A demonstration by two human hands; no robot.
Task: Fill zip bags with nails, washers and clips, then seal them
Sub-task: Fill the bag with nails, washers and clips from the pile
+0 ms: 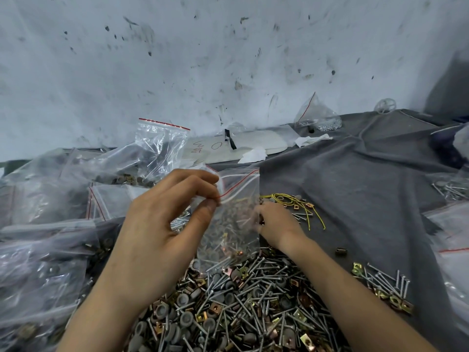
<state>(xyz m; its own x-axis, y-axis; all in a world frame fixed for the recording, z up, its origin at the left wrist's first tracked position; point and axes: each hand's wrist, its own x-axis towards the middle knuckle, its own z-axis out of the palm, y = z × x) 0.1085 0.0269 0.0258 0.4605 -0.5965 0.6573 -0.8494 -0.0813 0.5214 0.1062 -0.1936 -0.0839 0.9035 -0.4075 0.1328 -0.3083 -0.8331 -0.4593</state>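
From the head view, the left hand (162, 224) pinches the top corner of a small clear bag (233, 217) between thumb and fingertips, right at its red zip line, holding it upright above the heap (241, 306). The mouth looks open, its two lips parted near the top. The right hand (275, 224) sits behind the bag's lower edge, blurred, down among loose parts; whether its fingers are spread or closed on something I cannot tell.

The step appears to be loading the bag. To do it well, keep the pinch on one lip only so the mouth gapes, bring the parts over the opening and drop them in points down (sharp tips can pierce thin film), then run thumb and finger along the zip from one end to the other.

The bag is thin, glossy, crinkled plastic, already holding some hardware. The heap mixes slim silvery nails, round grey domed washers and small square brassy clips. It lies on a worktop under a creased grey cloth (355, 186). Bent yellow wire (304, 207) lies just beyond the right hand. More bags (50, 237) pile at left, soft and shiny.
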